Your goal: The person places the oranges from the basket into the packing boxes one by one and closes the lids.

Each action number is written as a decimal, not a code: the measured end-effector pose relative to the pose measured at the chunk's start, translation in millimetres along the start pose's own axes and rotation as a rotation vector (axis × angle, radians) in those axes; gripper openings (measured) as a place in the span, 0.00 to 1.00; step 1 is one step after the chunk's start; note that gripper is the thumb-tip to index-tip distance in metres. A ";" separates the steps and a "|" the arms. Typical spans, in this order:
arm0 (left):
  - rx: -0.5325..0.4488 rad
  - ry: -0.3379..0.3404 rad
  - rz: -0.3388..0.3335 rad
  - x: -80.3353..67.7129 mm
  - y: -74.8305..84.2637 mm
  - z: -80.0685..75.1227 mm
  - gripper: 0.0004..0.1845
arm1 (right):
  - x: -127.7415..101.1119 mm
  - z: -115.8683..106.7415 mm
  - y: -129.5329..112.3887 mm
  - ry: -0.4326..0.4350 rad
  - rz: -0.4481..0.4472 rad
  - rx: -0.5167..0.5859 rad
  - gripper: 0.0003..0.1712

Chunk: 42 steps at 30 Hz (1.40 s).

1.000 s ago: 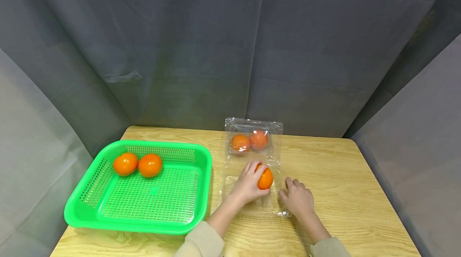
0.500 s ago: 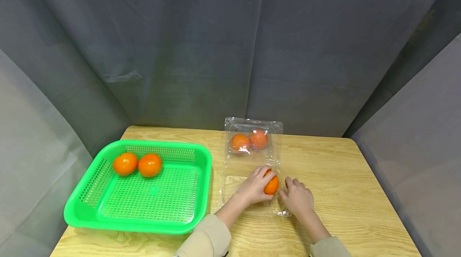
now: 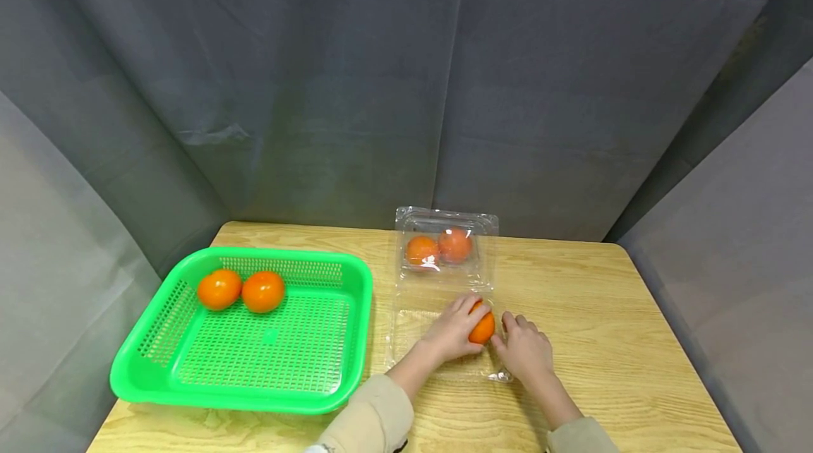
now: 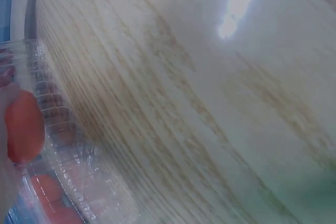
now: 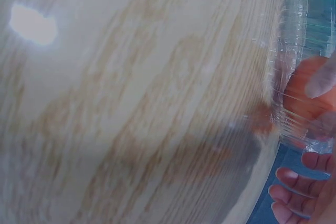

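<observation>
A clear plastic clamshell container (image 3: 406,336) lies opened out on the table. My left hand (image 3: 452,331) grips an orange (image 3: 484,329) low over the near half, at its right side; the left wrist view shows this orange at its left edge. Fingers of the same hand wrap it in the right wrist view. My right hand (image 3: 528,353) rests at the container's right edge, fingers loosely bent and holding nothing; several of its fingertips (image 5: 286,192) show in the right wrist view. Two paler oranges (image 3: 438,248) show through clear plastic at the far end.
To the left stands a green plastic basket (image 3: 365,326) with perforated walls. A pair of oranges (image 3: 241,291) sits in its far left corner. Grey curtains (image 3: 317,86) enclose the wooden table (image 3: 584,312) at the back and sides.
My left hand has carried its orange right and slightly nearer, into the right side of the container's near half. The right hand has stayed in place.
</observation>
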State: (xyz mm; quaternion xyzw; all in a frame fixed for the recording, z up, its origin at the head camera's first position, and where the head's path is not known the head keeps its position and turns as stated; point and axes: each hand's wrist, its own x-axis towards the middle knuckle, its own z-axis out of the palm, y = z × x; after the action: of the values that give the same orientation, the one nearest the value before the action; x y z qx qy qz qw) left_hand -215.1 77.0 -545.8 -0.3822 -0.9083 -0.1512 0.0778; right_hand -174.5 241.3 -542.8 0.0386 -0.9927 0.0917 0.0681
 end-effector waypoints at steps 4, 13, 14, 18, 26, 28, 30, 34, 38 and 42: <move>0.009 0.000 -0.005 0.7 0.3 2.7 0.39 | -0.3 -0.1 -0.6 -0.009 -0.001 0.004 0.18; -0.008 -0.003 -0.040 1.8 -1.3 6.8 0.38 | 0.6 2.3 0.0 -0.002 -0.004 0.013 0.17; -0.007 -0.003 -0.040 1.8 -1.6 7.4 0.39 | 0.5 2.4 0.0 0.003 -0.006 0.013 0.17; -0.003 0.003 -0.040 1.4 -2.4 9.1 0.39 | 0.2 3.2 0.2 0.012 -0.007 0.010 0.17; -0.009 -0.009 -0.049 0.6 -1.1 7.4 0.39 | 0.1 1.4 -0.3 0.001 -0.006 0.010 0.18; -0.008 -0.009 -0.047 0.4 -0.5 6.3 0.39 | 0.1 1.0 -0.4 0.002 -0.008 0.010 0.18; -0.010 -0.011 -0.048 0.4 -0.3 6.0 0.39 | 0.2 1.2 -0.3 0.006 -0.008 0.010 0.18; -0.013 -0.019 -0.051 0.2 0.0 5.6 0.40 | 0.4 1.6 0.0 0.010 -0.007 0.011 0.17; -0.016 -0.030 -0.056 -0.2 0.7 3.7 0.40 | 0.5 2.2 0.2 0.006 -0.005 0.011 0.17; -0.010 -0.030 -0.056 -0.6 0.6 2.9 0.40 | 0.9 1.8 -0.1 0.005 0.000 0.014 0.16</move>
State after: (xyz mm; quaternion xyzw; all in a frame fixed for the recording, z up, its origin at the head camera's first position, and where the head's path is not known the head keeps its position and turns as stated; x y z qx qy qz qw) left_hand -214.3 77.9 -548.6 -0.3594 -0.9189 -0.1523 0.0578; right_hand -175.7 240.8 -544.4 0.0386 -0.9919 0.0988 0.0705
